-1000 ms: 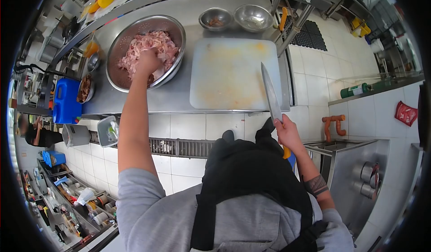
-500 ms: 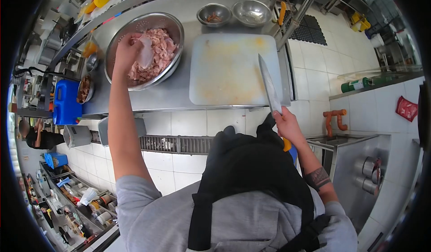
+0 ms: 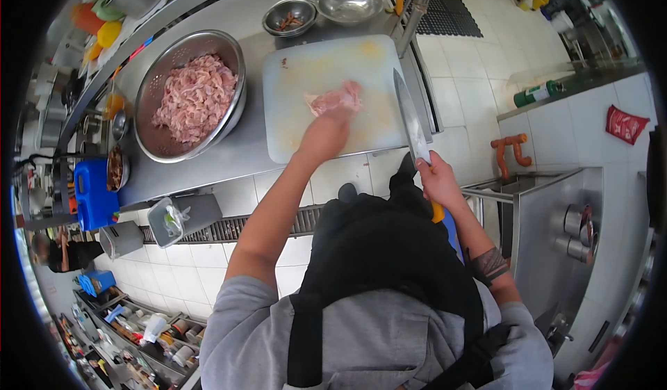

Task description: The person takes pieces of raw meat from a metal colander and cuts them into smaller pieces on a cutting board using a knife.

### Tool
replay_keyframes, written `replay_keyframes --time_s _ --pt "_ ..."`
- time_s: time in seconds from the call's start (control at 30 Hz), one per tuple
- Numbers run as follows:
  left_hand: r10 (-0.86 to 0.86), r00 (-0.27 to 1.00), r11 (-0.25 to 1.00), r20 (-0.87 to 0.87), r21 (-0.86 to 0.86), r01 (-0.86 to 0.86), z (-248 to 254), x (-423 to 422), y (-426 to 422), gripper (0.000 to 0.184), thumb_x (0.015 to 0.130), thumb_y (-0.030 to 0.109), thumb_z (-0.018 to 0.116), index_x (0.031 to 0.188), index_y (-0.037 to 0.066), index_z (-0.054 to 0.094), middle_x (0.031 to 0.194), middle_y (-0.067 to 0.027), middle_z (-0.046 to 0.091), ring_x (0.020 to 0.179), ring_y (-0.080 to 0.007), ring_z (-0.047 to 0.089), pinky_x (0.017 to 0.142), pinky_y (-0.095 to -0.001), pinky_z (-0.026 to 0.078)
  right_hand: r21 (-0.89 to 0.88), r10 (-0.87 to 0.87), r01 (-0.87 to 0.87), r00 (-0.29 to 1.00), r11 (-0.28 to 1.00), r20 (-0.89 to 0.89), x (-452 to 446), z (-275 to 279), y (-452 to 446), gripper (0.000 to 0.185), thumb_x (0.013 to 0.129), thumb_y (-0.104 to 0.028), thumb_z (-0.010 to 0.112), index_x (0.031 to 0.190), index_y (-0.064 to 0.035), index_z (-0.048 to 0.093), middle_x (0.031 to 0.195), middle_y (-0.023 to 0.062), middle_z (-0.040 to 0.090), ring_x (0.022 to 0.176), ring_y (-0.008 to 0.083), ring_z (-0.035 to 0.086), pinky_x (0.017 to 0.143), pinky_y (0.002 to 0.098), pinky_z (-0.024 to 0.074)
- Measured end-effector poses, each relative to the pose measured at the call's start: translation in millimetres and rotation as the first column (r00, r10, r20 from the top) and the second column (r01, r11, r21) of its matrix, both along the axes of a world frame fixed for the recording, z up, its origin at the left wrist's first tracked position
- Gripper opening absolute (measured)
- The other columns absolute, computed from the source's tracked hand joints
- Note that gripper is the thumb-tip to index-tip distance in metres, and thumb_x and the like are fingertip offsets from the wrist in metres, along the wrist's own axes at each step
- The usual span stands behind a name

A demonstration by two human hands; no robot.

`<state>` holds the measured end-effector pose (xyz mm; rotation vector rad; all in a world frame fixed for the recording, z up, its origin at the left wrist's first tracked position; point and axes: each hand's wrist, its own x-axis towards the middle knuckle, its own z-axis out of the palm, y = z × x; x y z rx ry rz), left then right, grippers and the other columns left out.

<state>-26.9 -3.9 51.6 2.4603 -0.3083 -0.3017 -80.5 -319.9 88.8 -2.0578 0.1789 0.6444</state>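
My left hand (image 3: 326, 136) is over the near half of the white cutting board (image 3: 292, 63), its fingers closed on a piece of raw chicken (image 3: 340, 99) that touches the board. Part of the fingers is blurred and hidden by the hand itself. In my right hand (image 3: 438, 176) is the yellow handle of a long kitchen knife (image 3: 411, 122). The blade points away from me along the board's right edge. Left of the board stands a metal colander (image 3: 235, 49) heaped with cut raw chicken (image 3: 196, 98).
Behind the board are a small metal bowl with brown bits (image 3: 288, 20) and another metal bowl (image 3: 349, 4). A metal post (image 3: 419, 14) rises at the counter's far right. Grey bins (image 3: 198, 211) and a blue jug (image 3: 95, 194) are at left. Another person (image 3: 66, 251) stands far left.
My left hand has moved right, from the colander to the cutting board, carrying the chicken piece. My right hand still holds the knife. The camera view has shifted.
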Motion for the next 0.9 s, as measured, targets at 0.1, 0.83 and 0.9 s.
replay_keyframes --time_s 0.1,0.83,0.9 --pt "0.315 0.925 0.938 0.214 -0.22 -0.268 -28 22 19 0.036 0.092 0.013 0.068 0.127 0.006 0.071 0.135 -0.0207 0.066 0.124 -0.0412 0.063 0.104 -0.0506 0.053 -0.008 -0.012 0.012 1.0 1.0 -0.001 -1 -10 -6 0.027 0.111 -0.028 0.058 0.112 -0.0007 0.056 0.064 0.009 0.058 0.046 0.0184 0.059 0.046 0.037 0.0498" --pt "-0.044 0.979 0.846 -0.201 -0.528 -0.07 119 81 43 0.025 0.094 0.023 0.081 0.112 0.005 0.076 0.099 -0.0043 0.075 0.092 -0.0111 0.066 0.082 -0.0309 0.055 -0.013 -0.01 0.01 1.0 1.0 -0.004 10 -7 -16 0.03 0.111 -0.029 0.057 0.109 0.0009 0.055 0.065 0.011 0.062 0.048 0.0202 0.062 0.048 0.0384 0.0501" --pt "-0.257 0.944 0.873 -0.208 -0.468 0.135 127 97 45 0.03 0.094 0.026 0.08 0.114 0.004 0.077 0.099 -0.0084 0.077 0.093 -0.0174 0.07 0.085 -0.0348 0.056 -0.008 -0.011 0.011 1.0 1.0 -0.004 9 -7 -17 0.03 0.111 -0.029 0.057 0.108 0.0007 0.054 0.065 0.0109 0.061 0.048 0.0202 0.062 0.048 0.0385 0.05"
